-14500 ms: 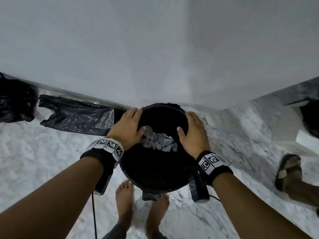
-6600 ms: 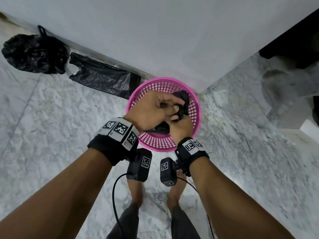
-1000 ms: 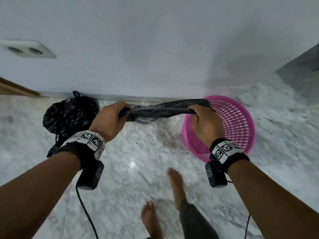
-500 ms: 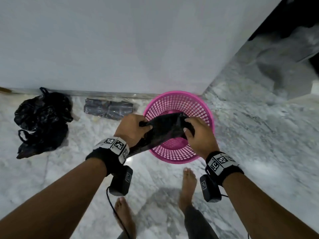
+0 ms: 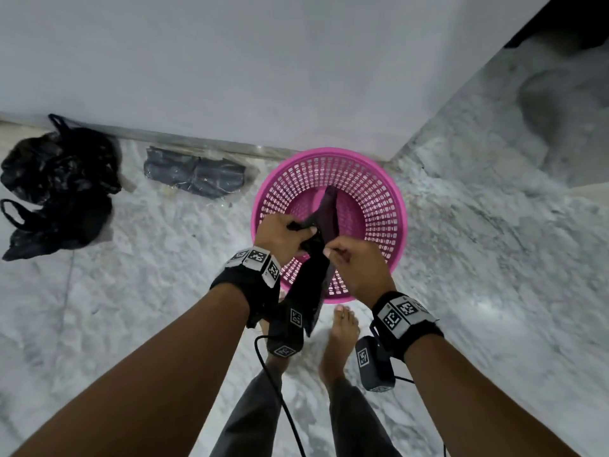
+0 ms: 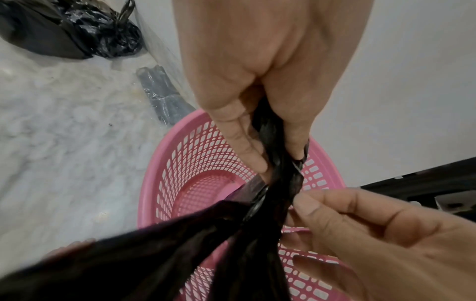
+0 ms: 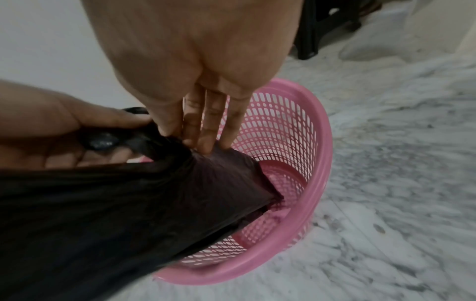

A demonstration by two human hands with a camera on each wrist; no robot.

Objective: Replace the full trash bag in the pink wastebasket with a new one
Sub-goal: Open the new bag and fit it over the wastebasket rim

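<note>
Both hands held a new black trash bag (image 5: 316, 265) just above the near rim of the pink wastebasket (image 5: 389, 199). The left hand (image 5: 280, 237) gripped its bunched top; the right hand (image 5: 357, 262), just beside it, pinched the edge. Far to the left hand's left lay the full tied bag (image 5: 56, 179).

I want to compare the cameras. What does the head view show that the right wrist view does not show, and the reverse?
Only the head view shows the full black bag and the packet of bags by the wall, plus the person's feet. Only the right wrist view shows the dark furniture legs behind the pink wastebasket. Both show the left hand and right hand gripping the new black bag over the wastebasket.
</note>
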